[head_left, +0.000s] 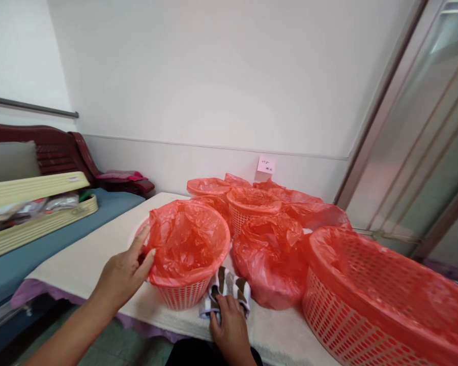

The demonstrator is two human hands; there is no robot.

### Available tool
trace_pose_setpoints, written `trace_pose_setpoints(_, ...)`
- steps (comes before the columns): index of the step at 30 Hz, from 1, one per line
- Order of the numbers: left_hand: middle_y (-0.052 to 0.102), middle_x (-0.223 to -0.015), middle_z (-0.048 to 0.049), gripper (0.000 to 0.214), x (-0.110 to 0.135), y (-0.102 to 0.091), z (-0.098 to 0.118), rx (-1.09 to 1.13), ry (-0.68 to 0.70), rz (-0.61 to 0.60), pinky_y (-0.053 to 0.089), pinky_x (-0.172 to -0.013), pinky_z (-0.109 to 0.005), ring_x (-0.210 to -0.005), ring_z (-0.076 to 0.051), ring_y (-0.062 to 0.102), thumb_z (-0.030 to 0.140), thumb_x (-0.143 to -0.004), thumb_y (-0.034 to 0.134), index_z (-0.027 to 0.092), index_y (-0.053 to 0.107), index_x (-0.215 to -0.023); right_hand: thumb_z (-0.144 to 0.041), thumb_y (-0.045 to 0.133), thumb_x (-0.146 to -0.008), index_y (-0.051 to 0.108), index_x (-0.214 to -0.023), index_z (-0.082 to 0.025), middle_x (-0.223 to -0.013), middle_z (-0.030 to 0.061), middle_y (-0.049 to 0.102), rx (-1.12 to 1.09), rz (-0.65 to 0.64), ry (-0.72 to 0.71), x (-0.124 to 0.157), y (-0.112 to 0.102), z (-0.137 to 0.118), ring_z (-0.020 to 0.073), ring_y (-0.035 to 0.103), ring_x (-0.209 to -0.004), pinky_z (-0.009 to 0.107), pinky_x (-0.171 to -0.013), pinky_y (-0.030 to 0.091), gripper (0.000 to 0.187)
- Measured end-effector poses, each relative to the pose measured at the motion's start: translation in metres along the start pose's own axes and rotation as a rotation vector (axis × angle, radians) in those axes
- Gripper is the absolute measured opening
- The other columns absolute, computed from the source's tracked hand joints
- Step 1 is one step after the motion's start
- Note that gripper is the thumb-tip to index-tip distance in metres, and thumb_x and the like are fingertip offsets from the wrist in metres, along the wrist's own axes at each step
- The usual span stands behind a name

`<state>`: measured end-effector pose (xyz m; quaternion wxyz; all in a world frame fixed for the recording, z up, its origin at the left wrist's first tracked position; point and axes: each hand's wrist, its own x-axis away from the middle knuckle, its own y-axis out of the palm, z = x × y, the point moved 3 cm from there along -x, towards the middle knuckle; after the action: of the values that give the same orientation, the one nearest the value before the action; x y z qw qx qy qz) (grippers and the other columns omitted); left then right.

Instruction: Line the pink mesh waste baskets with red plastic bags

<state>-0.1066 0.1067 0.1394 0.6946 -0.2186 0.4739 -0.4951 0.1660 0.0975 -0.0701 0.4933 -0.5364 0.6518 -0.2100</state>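
The right hand [231, 325] lays bent fingers on a striped cloth [234, 286]; whether they grip it cannot be told. Left of them, the left hand [122, 270] grasps the round lattice basket [181, 296] by its rim, seemingly steadying it; a red bag [187, 241] folds over, probably to stay open. Beyond the fingers stand more lined baskets [243, 219].

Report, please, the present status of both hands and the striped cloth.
Left hand at rim of round bag-lined basket. Right hand on striped cloth beside it. Red plastic bag close on cloth's right.
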Motion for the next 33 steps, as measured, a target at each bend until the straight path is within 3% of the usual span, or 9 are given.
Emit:
trace_pose_setpoints(6, 0.071, -0.081, -0.0054, 0.064, -0.009, -0.007, 0.003, -0.112, 0.074, -0.076, 0.043, -0.066, -0.034, -0.070, -0.027, 0.068, 0.038, -0.096, 0.031, 0.016, 0.019, -0.155, -0.017, 0.058, -0.081, 0.062, -0.117, -0.021, -0.104, 0.0102, 0.066, -0.023, 0.026, -0.062, 0.005, -0.001, -0.001, 0.0304, 0.062, -0.100, 0.046, -0.089, 0.048, 0.037)
trace_pose_setpoints(10, 0.075, -0.084, -0.0105, 0.059, -0.023, -0.006, 0.007, -0.217, 0.157, -0.100, 0.044, -0.063, -0.038, -0.072, -0.032, 0.071, 0.030, -0.095, 0.030, 0.020, 0.030, -0.152, -0.016, 0.060, -0.079, 0.063, -0.114, -0.022, -0.100, 0.0086, 0.066, -0.018, 0.048, -0.063, 0.006, 0.002, -0.002, 0.0295, 0.063, -0.095, 0.045, -0.086, 0.049, 0.035)
trace_pose_setpoints(16, 0.068, -0.124, -0.0175, 0.049, -0.023, 0.006, 0.027, -0.075, 0.197, 0.083, 0.052, -0.077, -0.043, -0.089, -0.032, 0.073, 0.038, -0.098, 0.029, 0.015, 0.049, -0.137, -0.014, 0.058, -0.080, 0.060, -0.115, -0.022, -0.100, 0.0076, 0.065, -0.057, 0.073, -0.069, 0.008, 0.004, -0.001, 0.0289, 0.061, -0.096, 0.045, -0.086, 0.046, 0.036)
trace_pose_setpoints(19, 0.071, -0.119, -0.0153, 0.044, -0.028, 0.005, 0.036, 0.028, 0.234, 0.163, 0.054, -0.079, -0.044, -0.090, -0.031, 0.072, 0.039, -0.098, 0.032, 0.015, 0.057, -0.126, -0.013, 0.058, -0.079, 0.060, -0.114, -0.023, -0.098, 0.0070, 0.065, -0.070, 0.075, -0.061, 0.009, 0.005, -0.001, 0.0284, 0.061, -0.095, 0.044, -0.085, 0.045, 0.036)
trace_pose_setpoints(25, 0.067, -0.126, -0.0117, 0.039, -0.046, -0.010, 0.055, 0.286, 0.300, 0.359, 0.049, -0.100, -0.037, -0.116, -0.021, 0.064, 0.032, -0.098, 0.038, 0.016, 0.056, -0.129, -0.012, 0.058, -0.078, 0.061, -0.111, -0.023, -0.097, 0.0071, 0.064, -0.076, 0.084, -0.053, 0.008, 0.007, -0.003, 0.0285, 0.060, -0.094, 0.043, -0.085, 0.045, 0.035)
trace_pose_setpoints(33, 0.068, -0.124, -0.0086, 0.034, -0.037, 0.002, 0.101, 0.418, 0.519, 0.461, 0.046, -0.105, -0.031, -0.118, -0.016, 0.061, 0.020, -0.095, 0.044, 0.016, 0.058, -0.126, -0.012, 0.058, -0.079, 0.061, -0.112, -0.022, -0.098, 0.0075, 0.065, -0.085, 0.048, -0.025, 0.006, 0.002, -0.005, 0.0287, 0.060, -0.095, 0.044, -0.086, 0.046, 0.034)
